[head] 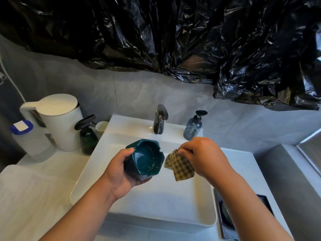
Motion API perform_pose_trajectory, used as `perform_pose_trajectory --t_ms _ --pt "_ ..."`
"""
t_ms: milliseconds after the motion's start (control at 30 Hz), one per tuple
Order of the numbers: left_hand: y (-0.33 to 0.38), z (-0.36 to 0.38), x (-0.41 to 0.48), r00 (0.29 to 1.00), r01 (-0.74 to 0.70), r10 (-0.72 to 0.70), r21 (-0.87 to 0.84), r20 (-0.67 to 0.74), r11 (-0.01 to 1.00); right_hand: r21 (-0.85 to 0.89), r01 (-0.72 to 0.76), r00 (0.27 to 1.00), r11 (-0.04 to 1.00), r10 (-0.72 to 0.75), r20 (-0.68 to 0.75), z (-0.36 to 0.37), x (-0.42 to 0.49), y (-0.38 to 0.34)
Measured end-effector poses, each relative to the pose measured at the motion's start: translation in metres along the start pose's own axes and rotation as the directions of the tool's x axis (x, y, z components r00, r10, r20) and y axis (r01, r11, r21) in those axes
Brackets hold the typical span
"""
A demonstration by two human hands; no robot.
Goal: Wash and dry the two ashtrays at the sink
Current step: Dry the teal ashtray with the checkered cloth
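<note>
A dark teal ashtray (146,158) is tilted over the white sink (156,202), its hollow facing me. My left hand (119,173) grips it from below and the left side, thumb on the rim. My right hand (203,155) pinches a yellow-and-dark checked sponge cloth (178,165), which hangs just right of the ashtray and is a little blurred. At the right of the counter a metal tray (219,211) holds what looks like a second dark ashtray (225,213), mostly hidden behind my right forearm.
The chrome tap (159,119) stands behind the basin, a blue soap pump bottle (193,126) to its right. On the left are a white kettle (57,122), a green spray bottle (87,134), a white cup (101,126) and a folded white towel (26,193).
</note>
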State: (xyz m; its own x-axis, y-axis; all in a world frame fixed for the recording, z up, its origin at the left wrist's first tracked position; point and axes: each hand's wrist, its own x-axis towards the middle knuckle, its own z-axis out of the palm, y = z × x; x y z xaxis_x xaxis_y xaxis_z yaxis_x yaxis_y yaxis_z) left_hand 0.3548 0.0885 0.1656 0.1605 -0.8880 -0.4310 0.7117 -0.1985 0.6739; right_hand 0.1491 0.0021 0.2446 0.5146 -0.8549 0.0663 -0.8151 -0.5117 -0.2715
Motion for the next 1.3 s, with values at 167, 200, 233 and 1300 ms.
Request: perform_pose_trajectory --t_ms 167,200,233,1300 --pt "0.0 0.001 0.001 1.0 0.012 -0.012 0.022 0.001 1.0 0.296 -0.094 0.994 0.95 0.105 -0.023 0.006 0.006 0.001" --pt "0.0 0.001 0.001 1.0 0.011 -0.011 0.024 0.0 1.0 0.309 -0.103 0.993 0.946 0.115 -0.021 0.006 0.007 -0.001" --pt "0.0 0.001 0.001 1.0 0.009 -0.009 0.024 0.0 1.0 0.325 -0.114 0.992 0.939 0.125 -0.014 0.007 0.007 -0.003" --pt "0.015 0.016 -0.012 0.999 0.019 -0.024 0.107 0.038 0.994 0.309 0.12 0.992 0.943 -0.101 -0.075 0.037 0.008 -0.033"
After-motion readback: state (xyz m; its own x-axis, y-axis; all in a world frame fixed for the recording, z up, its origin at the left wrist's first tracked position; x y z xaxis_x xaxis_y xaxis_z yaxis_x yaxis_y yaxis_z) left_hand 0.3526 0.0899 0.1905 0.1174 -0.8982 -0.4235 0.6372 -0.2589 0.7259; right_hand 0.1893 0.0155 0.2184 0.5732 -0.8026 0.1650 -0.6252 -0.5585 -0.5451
